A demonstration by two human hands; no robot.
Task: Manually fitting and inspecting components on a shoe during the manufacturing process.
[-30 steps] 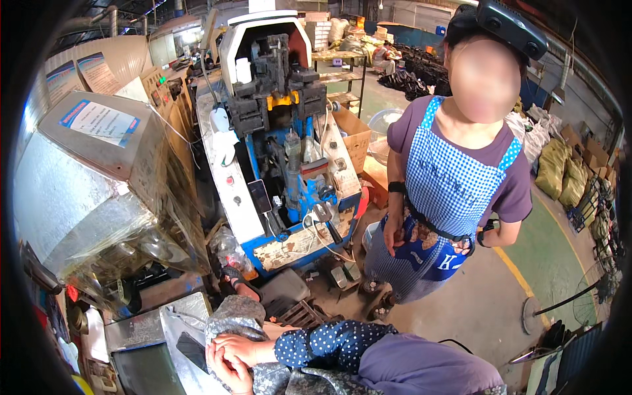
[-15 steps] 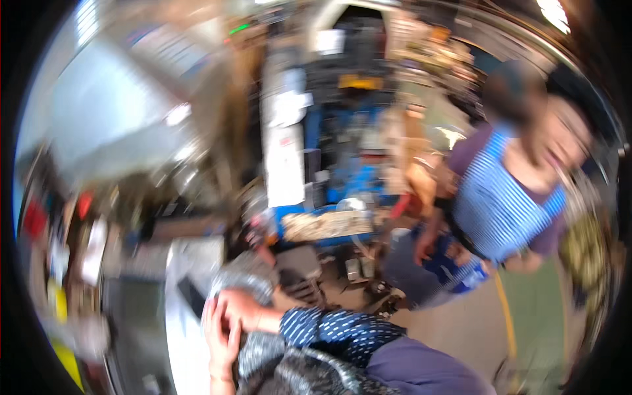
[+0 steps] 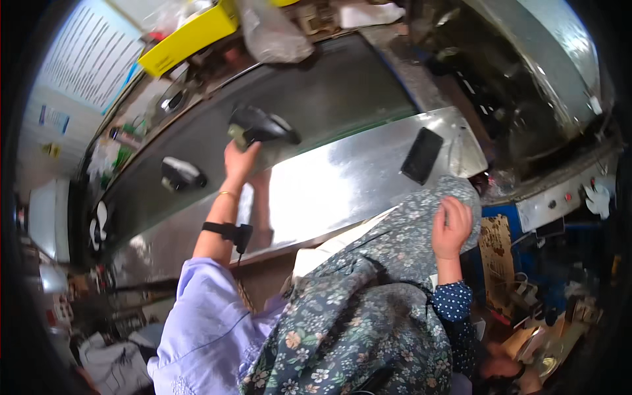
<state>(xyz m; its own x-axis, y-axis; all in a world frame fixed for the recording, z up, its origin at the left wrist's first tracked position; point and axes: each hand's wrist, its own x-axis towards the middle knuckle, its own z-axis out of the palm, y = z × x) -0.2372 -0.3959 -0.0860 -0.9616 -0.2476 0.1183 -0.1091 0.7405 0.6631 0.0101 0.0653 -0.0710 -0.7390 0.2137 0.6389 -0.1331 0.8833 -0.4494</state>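
Workbench view: a steel ledge (image 3: 316, 181) runs beneath both arms, with a dark belt (image 3: 342, 76) along its far side. My left hand (image 3: 241, 159) reaches across the ledge, thumb and fingers partly spread at the near end of a dark shoe (image 3: 262, 125). Contact is visible, but the shoe hides some fingertips, so I cannot tell how firmly they are closed. That shoe lies just beyond the ledge, on or slightly above the belt; blur leaves this unclear. My right hand (image 3: 453, 227) is on the near side of the ledge by its right end, fingers loosely curled, nothing visible in them, over my apron (image 3: 368, 296). A second shoe (image 3: 183, 173) sits on the belt, beyond the left part of the ledge. A phone (image 3: 422, 156) lies on the ledge's right part, and a yellow box (image 3: 191, 38) stands past the belt, farthest from the ledge. Likely faults: a hold on one end only could let the shoe twist or slip; a sweep of the apron along the ledge could nudge the phone.
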